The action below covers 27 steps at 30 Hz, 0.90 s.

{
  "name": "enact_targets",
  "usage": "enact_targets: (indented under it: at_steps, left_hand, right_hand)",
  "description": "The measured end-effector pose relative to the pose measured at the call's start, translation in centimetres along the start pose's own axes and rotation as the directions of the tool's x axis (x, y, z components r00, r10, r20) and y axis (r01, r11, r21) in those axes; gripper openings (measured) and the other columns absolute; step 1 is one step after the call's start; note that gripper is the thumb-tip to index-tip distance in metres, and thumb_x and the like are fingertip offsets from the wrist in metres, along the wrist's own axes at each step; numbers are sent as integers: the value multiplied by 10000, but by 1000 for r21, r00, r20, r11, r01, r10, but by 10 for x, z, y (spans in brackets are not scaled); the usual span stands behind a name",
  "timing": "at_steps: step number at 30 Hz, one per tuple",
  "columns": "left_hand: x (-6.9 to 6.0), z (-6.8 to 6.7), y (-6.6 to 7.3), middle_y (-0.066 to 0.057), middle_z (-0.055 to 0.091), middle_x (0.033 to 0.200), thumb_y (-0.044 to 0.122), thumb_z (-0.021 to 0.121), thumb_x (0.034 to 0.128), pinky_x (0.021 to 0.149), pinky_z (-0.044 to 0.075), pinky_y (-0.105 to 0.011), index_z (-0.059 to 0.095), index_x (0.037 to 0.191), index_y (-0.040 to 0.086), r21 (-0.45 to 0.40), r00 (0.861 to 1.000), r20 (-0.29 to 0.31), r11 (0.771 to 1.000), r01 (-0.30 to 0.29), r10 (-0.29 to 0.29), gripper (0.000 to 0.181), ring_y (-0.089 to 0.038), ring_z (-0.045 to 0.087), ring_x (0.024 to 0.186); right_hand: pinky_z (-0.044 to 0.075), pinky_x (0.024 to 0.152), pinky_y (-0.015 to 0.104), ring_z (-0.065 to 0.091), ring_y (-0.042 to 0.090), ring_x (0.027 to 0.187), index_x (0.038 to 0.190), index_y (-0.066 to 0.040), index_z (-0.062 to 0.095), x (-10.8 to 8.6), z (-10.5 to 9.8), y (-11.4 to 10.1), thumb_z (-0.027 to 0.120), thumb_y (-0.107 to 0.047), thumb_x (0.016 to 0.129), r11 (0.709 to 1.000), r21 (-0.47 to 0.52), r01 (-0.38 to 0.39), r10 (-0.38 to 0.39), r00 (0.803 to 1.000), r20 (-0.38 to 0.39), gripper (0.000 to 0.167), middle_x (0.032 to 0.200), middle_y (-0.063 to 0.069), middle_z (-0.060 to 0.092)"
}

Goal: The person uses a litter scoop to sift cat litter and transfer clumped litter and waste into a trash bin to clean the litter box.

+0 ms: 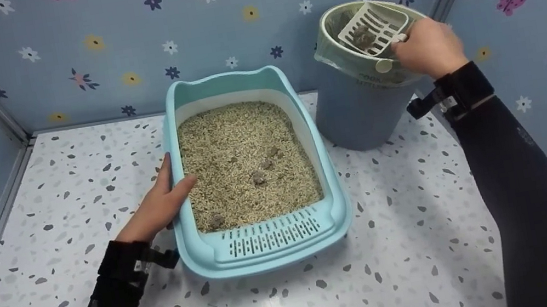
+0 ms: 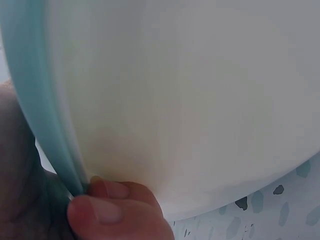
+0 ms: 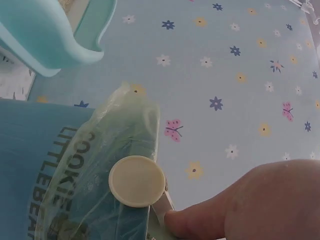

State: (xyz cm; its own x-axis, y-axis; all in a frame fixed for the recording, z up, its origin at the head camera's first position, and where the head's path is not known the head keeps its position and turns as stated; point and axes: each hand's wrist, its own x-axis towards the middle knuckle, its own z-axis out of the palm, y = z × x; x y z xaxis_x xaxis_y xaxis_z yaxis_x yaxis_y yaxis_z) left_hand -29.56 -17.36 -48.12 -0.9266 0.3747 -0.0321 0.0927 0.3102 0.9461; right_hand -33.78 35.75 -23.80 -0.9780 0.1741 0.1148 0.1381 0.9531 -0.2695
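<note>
My right hand grips the handle of a white slotted litter scoop, which is tilted over the mouth of a blue trash bin. A greyish-brown clump lies on the scoop's slots. In the right wrist view the right thumb presses the handle beside the bin's round cream knob. My left hand holds the left rim of a light blue litter box, thumb over the edge; fingertips touch its outer wall in the left wrist view. Several dark clumps sit in the beige litter.
A translucent yellowish bag lines the bin and folds over its rim. The bin stands right of the litter box on a speckled white floor. Blue flower-patterned walls rise at the back and both sides.
</note>
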Motion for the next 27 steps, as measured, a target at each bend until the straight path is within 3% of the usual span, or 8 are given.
enact_targets:
  at_steps: [4,8,13,16,20,27]
  left_hand:
    - [0,0,0,-134,-105,1856,496,544,1167,1287,255,-739,-175,1751,429,5,1000,-7,1000,7,-7,929,-578,195,1627]
    - [-1,0,1,-144,-97,1856,520,547,1161,1281,268,-742,-172,1750,436,3,1000,-9,1000,15,-15,934,-587,212,1618]
    - [-1,1,2,-149,-101,1857,516,550,1161,1292,245,-735,-171,1758,420,-8,1000,-4,1000,3,-3,941,-575,192,1628]
    - [0,1,2,-140,-100,1859,529,555,1157,1302,239,-719,-164,1760,424,-15,1000,0,1000,-6,6,945,-559,190,1635]
    - [0,1,1,-97,-108,1862,559,555,1149,1321,206,-698,-155,1752,459,-20,1000,7,1000,-10,10,936,-521,151,1657]
    - [-1,1,1,-118,-95,1860,538,561,1152,1291,268,-723,-162,1741,487,-7,1000,-2,1000,8,-8,934,-565,218,1625]
  right_hand:
    - [407,584,424,514,279,688,736,-116,487,-1,1,-3,599,-368,1080,996,-84,9,-12,999,-36,441,685,20,521]
    - [421,551,450,543,329,721,742,-111,480,2,4,-6,550,-233,1047,983,-181,7,-18,998,-60,335,743,83,550]
    - [520,573,551,622,407,769,861,6,600,5,13,-6,567,-66,945,957,-290,16,-42,996,-85,115,873,224,655]
    - [581,671,637,671,468,811,989,98,651,3,21,-7,640,-69,946,936,-349,38,-89,988,-130,173,945,306,696]
    - [602,712,664,703,512,856,1077,148,639,-1,30,-7,589,-37,988,906,-421,54,-156,965,-213,211,1004,352,700]
    - [609,691,644,708,506,874,1043,143,624,-3,37,-7,451,65,1046,872,-485,67,-267,896,-356,189,1046,348,693]
